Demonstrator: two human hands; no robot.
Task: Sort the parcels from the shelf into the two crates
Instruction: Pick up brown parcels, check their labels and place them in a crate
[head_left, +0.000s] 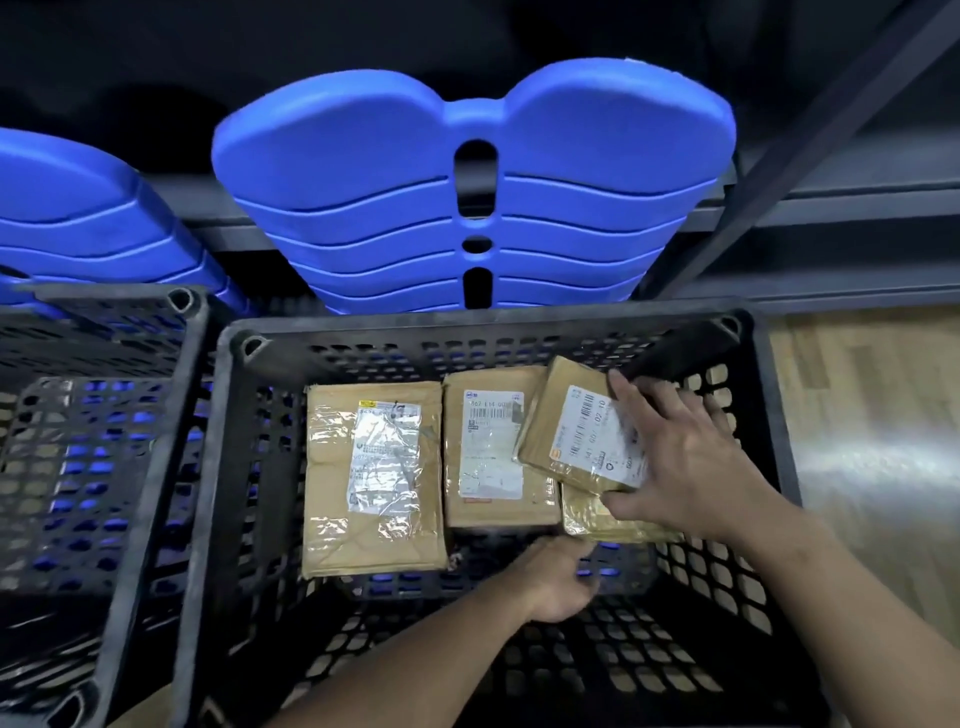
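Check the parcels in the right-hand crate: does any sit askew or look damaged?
Yes. The tilted parcel, held in the right grip, lies rotated, overlapping the middle parcel and a lower parcel beneath it. The left parcel lies square, but its tape is wrinkled.

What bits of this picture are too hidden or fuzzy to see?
- Head view: the bottom parcel is mostly hidden under the tilted parcel and the right hand.
- Head view: the left hand is blurred; whether it holds anything is unclear.
- Head view: the labels are too small to read.
- Head view: the left crate is cut off by the edge.
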